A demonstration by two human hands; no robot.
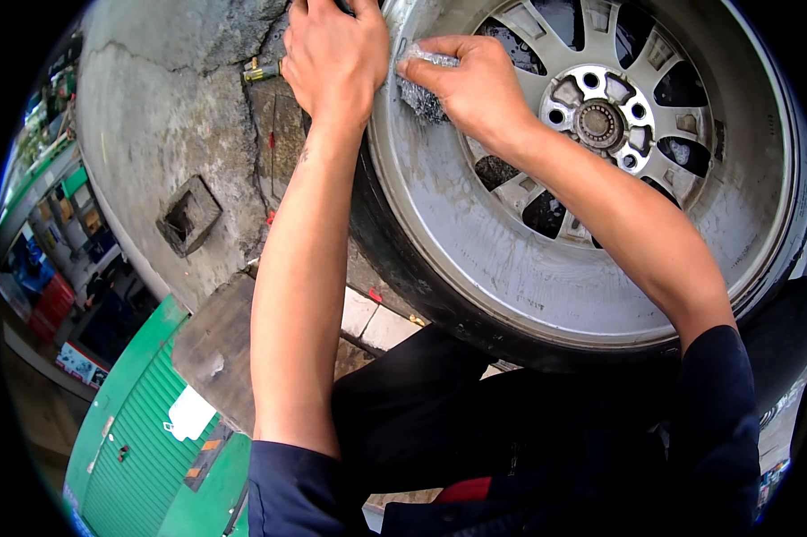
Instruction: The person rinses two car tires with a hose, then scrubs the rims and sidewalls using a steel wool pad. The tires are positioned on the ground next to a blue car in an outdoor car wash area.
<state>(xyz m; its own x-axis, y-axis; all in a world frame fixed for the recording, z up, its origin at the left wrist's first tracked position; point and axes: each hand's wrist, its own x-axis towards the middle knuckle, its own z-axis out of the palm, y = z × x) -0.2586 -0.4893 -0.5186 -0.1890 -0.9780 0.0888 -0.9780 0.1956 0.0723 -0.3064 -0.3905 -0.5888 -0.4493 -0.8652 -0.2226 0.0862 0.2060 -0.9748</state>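
Observation:
A silvery alloy wheel (546, 286) with a black tyre (403, 268) stands in front of me, its hollow back side towards me. My left hand (336, 67) lies at the tyre's upper left edge with its fingers curled over it; the fingertips are cut off by the top of the picture. Between the thumb and fingers of my right hand (479, 85) is a ball of steel wool (423, 100), pressed against the inner face of the rim near its left lip. Grey smears and dull patches mark the metal there.
Cracked concrete (144, 98) spreads out on the left, with a square hollow block (188, 217) on it. A yellow-and-black tool (262, 72) lies beside my left wrist. Further down are a worn wooden board (220, 349) and a green ribbed panel (135, 456).

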